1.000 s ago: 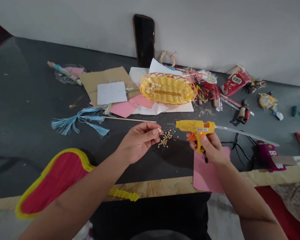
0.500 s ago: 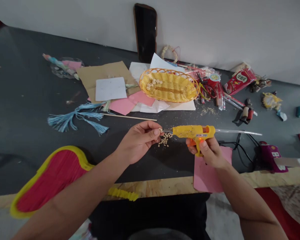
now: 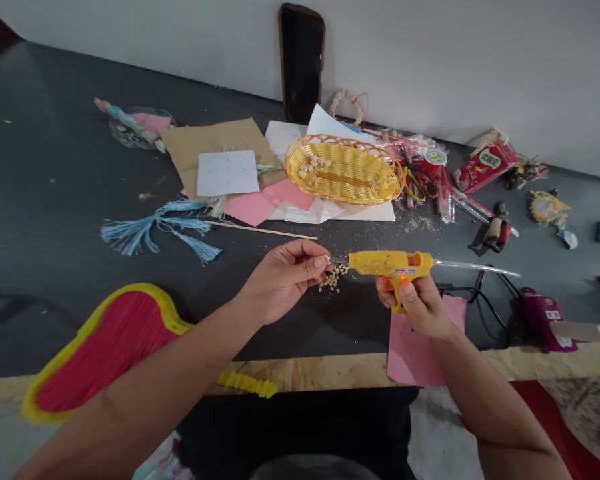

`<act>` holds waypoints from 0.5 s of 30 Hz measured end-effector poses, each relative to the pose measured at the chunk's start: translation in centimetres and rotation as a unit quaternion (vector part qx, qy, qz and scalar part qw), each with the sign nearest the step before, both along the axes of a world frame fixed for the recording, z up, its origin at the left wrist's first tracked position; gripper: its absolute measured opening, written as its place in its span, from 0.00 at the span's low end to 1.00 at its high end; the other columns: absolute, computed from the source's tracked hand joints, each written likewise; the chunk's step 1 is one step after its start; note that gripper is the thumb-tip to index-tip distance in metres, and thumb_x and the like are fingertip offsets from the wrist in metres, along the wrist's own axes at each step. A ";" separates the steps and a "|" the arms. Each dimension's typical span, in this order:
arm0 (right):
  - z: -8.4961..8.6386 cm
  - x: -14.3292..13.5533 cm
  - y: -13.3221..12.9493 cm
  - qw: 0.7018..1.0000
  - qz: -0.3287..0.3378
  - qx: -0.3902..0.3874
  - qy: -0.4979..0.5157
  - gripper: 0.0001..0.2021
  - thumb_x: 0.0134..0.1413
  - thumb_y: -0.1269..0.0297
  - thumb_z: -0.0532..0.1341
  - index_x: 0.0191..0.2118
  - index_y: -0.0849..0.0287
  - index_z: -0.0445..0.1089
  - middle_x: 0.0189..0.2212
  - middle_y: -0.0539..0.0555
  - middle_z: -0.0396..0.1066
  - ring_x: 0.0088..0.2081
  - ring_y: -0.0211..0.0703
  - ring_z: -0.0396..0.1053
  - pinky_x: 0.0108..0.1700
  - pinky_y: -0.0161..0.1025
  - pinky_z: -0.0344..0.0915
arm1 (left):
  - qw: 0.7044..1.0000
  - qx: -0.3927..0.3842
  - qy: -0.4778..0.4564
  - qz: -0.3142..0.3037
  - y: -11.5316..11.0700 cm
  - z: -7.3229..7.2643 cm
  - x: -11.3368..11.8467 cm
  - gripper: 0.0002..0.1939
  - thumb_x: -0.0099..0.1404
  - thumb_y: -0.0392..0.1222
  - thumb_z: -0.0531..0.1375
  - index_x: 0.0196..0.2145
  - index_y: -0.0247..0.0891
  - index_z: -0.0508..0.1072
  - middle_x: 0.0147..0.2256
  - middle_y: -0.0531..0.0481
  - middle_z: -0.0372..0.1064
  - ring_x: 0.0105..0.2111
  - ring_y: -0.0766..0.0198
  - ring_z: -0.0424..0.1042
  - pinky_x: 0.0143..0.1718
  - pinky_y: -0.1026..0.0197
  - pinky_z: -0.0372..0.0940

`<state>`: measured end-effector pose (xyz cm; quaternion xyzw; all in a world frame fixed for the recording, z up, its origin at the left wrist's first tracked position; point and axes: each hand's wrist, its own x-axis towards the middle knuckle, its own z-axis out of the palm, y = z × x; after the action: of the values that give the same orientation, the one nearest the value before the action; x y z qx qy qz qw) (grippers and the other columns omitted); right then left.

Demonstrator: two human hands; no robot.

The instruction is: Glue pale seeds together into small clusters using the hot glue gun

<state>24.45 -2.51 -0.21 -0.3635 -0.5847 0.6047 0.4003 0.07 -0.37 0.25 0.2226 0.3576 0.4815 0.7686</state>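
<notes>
In my right hand [image 3: 420, 300] is a yellow hot glue gun [image 3: 387, 264], its fingers wrapped round the handle and an orange light glowing there. A clear glue stick [image 3: 473, 268] sticks out of its back end. My left hand [image 3: 293, 277] pinches a small pale piece [image 3: 327, 259] between thumb and fingertips, right at the gun's nozzle. Its exact kind is too small to make out. Just below the nozzle lies a little heap of small beige bits [image 3: 334, 279] on the dark table.
A yellow wicker basket [image 3: 345, 175] with several pale clusters sits on papers. Blue tassels [image 3: 163, 227] and a thin stick [image 3: 265, 231] lie left. A red and yellow padded shape [image 3: 105, 347] rests at the front edge. A phone [image 3: 303, 63] leans on the wall; a purple box [image 3: 547, 317] stands right.
The view has shifted slightly, so the table's things appear a little further right. Both hands keep their grips, with the small piece still at the nozzle.
</notes>
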 end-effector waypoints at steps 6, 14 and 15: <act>0.2 -0.1 0.0 1.000 -0.012 -0.009 -0.023 0.15 0.64 0.46 0.55 0.38 0.53 0.65 0.28 0.51 0.63 0.25 0.37 0.59 0.25 0.38 0.60 | 1.000 0.002 -0.003 0.003 0.0 0.1 0.1 0.11 0.46 0.37 0.76 0.27 0.34 0.79 0.24 0.52 0.76 0.26 0.70 0.74 0.27 0.71 0.69; 0.0 0.0 -0.1 0.999 -0.016 -0.008 -0.031 0.15 0.64 0.45 0.55 0.40 0.51 0.64 0.27 0.50 0.63 0.24 0.37 0.58 0.24 0.38 0.59 | 1.000 0.009 -0.008 -0.003 -0.1 0.0 0.1 0.11 0.47 0.38 0.76 0.27 0.35 0.79 0.25 0.51 0.77 0.23 0.71 0.73 0.27 0.70 0.69; 0.0 0.0 -0.1 0.999 -0.015 -0.009 -0.032 0.14 0.64 0.46 0.55 0.39 0.51 0.64 0.27 0.50 0.63 0.24 0.37 0.58 0.25 0.38 0.59 | 1.000 0.009 -0.008 -0.003 -0.1 0.0 0.1 0.11 0.47 0.38 0.76 0.27 0.35 0.79 0.25 0.51 0.77 0.23 0.71 0.72 0.27 0.70 0.68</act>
<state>24.46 -2.60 -0.25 -0.3950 -0.5862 0.5916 0.3878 0.14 -0.44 0.27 0.2270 0.3467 0.4840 0.7707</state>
